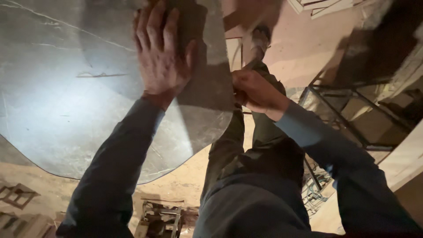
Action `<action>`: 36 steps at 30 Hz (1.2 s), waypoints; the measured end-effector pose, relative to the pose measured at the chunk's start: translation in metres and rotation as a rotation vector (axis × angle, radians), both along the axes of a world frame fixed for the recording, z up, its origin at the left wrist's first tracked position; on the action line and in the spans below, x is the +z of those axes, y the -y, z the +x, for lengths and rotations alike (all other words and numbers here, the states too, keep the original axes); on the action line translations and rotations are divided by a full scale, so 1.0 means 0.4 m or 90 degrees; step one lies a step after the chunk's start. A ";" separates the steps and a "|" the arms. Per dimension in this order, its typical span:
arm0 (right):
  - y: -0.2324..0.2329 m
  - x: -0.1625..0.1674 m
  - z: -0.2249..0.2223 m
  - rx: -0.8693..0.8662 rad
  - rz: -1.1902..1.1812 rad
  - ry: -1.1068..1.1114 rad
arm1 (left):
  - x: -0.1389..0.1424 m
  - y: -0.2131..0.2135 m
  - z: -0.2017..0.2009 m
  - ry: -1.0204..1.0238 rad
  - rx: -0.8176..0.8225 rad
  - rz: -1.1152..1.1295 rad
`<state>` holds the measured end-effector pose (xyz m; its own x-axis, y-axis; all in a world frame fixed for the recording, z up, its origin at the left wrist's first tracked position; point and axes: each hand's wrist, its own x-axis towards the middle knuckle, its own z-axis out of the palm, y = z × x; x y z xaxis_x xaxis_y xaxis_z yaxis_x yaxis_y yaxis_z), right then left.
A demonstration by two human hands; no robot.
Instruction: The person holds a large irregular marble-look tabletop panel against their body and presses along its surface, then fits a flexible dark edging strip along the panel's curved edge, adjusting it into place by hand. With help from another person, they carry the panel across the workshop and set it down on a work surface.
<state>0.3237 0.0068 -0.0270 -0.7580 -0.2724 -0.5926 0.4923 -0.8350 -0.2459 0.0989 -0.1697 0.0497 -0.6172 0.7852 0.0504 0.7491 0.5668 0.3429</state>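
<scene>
Slab (66, 101): likely heavy, stiff, brittle, slick; grip at edges. Left hand (161, 50) flat, open on top; right hand (255, 90) clamps right edge.

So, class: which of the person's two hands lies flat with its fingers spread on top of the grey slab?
The left hand: palm down on the grey slab. The right hand is curled at the slab's edge instead.

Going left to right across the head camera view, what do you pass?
Grey stone slab → left hand pressed flat on the slab → right hand gripping the slab's edge → black metal frame on the floor at right.
</scene>
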 end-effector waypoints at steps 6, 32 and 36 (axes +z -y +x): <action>-0.008 -0.039 -0.012 0.000 0.006 0.067 | -0.009 0.016 -0.006 0.021 -0.004 -0.016; -0.019 0.031 -0.152 -0.151 0.121 0.067 | 0.003 0.008 -0.019 0.000 -0.020 0.031; -0.041 0.060 -0.164 -0.137 0.247 0.021 | -0.008 0.015 -0.012 0.028 0.008 0.020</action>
